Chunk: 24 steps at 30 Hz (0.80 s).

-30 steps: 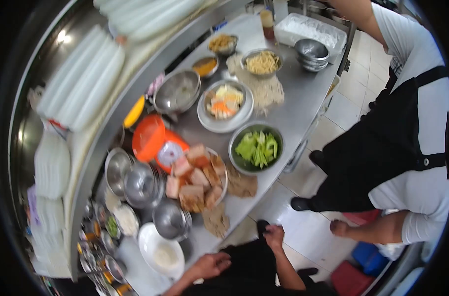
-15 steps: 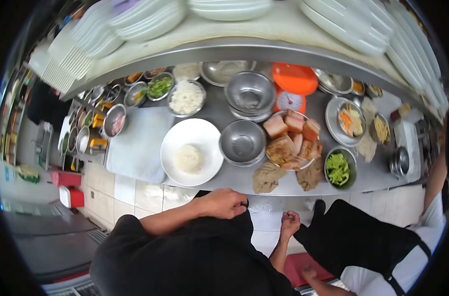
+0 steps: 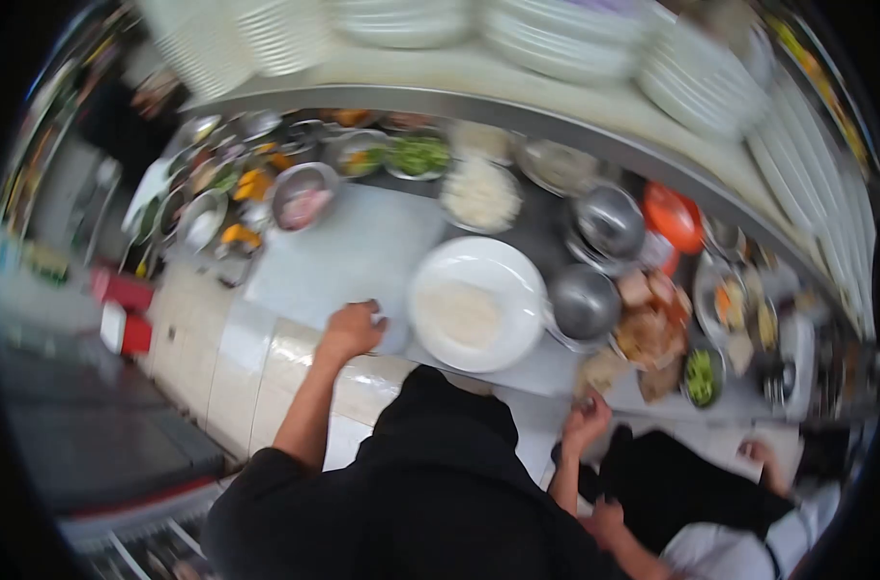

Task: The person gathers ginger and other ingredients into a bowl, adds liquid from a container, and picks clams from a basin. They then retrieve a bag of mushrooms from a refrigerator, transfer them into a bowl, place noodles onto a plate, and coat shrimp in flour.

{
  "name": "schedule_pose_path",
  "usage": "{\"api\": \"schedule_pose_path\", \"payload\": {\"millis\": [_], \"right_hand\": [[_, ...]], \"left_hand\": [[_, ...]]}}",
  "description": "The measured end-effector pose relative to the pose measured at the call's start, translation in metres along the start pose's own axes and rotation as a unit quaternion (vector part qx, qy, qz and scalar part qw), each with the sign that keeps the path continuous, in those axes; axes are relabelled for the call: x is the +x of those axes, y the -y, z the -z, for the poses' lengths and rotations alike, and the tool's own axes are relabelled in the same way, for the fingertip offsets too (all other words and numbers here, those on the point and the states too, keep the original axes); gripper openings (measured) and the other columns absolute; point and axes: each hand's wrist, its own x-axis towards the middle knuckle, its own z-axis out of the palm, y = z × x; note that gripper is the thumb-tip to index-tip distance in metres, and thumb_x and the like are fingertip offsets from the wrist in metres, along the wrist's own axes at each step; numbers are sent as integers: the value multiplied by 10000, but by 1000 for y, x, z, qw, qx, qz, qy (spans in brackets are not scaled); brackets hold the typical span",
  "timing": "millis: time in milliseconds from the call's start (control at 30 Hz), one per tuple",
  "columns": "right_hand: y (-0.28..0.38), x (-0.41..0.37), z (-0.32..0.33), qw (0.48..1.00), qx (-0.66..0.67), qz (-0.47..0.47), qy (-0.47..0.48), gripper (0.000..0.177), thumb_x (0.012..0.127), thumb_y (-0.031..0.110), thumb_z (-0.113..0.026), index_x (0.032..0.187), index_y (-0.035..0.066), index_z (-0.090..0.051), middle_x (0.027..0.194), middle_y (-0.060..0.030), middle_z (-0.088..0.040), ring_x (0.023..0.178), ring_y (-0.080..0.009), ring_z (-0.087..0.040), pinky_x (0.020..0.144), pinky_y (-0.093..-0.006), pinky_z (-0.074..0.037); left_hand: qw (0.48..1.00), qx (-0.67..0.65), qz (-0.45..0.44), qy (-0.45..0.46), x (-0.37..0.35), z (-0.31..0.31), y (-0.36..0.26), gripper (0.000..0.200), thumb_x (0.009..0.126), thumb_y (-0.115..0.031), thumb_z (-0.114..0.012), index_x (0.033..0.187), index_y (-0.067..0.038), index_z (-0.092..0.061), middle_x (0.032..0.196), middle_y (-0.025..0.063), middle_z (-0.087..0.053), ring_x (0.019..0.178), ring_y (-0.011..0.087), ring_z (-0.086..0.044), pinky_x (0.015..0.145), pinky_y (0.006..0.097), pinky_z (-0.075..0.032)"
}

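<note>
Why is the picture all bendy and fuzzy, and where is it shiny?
Head view: black, round edges and a curved shelf, probably from a very wide lens; head view: the heap on the plate looks smeared, perhaps because the camera was moving; head view: bright glare on the floor near the left hand.

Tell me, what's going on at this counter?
A person in black is at a kitchen counter, neither hand clearly holding anything. The left hand is near the front edge of a white board; whether it touches is unclear. The right hand, loosely curled, is by the counter's front edge. Between them, farther back, sits a white plate with a pale mound; steel bowls and meat chunks are to its right. Someone in a black apron is nearby.
</note>
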Motion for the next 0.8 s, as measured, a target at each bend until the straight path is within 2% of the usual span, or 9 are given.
{"api": "schedule_pose_path", "payload": {"millis": [67, 133, 200, 233, 300, 400, 600, 733, 800], "right_hand": [[-30, -12, -22, 977, 199, -77, -17, 114, 815, 171, -529, 856, 64, -531, 833, -56, -551, 747, -151, -532, 581, -288, -461], [-39, -21, -33, 978, 194, -70, 44, 127, 783, 116, -576, 889, 50, -560, 833, -55, -554, 722, -155, -528, 596, -291, -458], [-7, -37, -34, 988, -66, -64, 121, 163, 730, 23, -621, 891, 20, -596, 783, -46, -555, 668, -145, -519, 588, -275, -448], [11, -40, -37, 989, -61, -56, 124, 163, 730, 23, -621, 891, 20, -596, 783, -46, -555, 668, -145, -519, 588, -275, -448], [43, -44, -43, 968, 73, -195, 137, 199, 675, -36, -660, 869, -6, -625, 737, -44, -563, 627, -137, -525, 589, -260, -446], [37, -44, -48, 989, -28, -56, 137, 152, 696, -1, -670, 839, -16, -624, 733, -61, -588, 634, -129, -552, 604, -255, -462], [60, -46, -38, 989, -42, -93, 110, 139, 756, 65, -659, 867, -12, -628, 803, -115, -637, 736, -195, -618, 716, -301, -489], [63, -59, -36, 996, -53, -57, 46, 172, 766, 130, -661, 878, 2, -639, 768, -133, -630, 674, -223, -604, 667, -310, -484], [75, -64, -35, 994, -75, -67, 45, 137, 776, 121, -653, 858, 12, -646, 755, -105, -619, 643, -187, -580, 633, -286, -474]], "left_hand": [[999, 0, 24, 44, -4, 1, 28, 377, 791, -340, -554, 1013, -42, -618, 888, 174, -653, 921, 349, -596, 832, 419, -463], [998, -16, 46, 34, -4, -4, 50, 380, 794, -342, -553, 1018, -42, -617, 905, 175, -651, 922, 348, -597, 831, 415, -464], [998, -27, 47, 35, -6, -9, 69, 383, 796, -343, -553, 1023, -42, -617, 921, 176, -648, 923, 346, -597, 830, 410, -466], [997, -34, 58, 32, -7, -11, 77, 377, 801, -348, -543, 1000, -36, -612, 921, 190, -642, 918, 351, -598, 819, 419, -470], [995, -48, 76, 44, -11, -4, 88, 375, 809, -355, -536, 971, -23, -606, 922, 209, -634, 919, 358, -595, 813, 428, -471], [996, -48, 70, 23, -9, -7, 110, 371, 811, -357, -539, 969, -29, -608, 907, 208, -637, 911, 359, -597, 809, 429, -471], [993, -106, 44, -30, 0, 33, 106, 375, 789, -358, -564, 791, 14, -611, 773, 228, -622, 798, 366, -608, 720, 426, -472], [992, -125, 12, 18, 24, 22, 108, 412, 758, -371, -591, 755, 40, -608, 714, 212, -619, 717, 357, -606, 674, 413, -458], [971, -197, 53, 128, 50, -8, 124, 462, 743, -388, -603, 806, 69, -619, 705, 194, -621, 677, 314, -615, 630, 403, -471]]}}
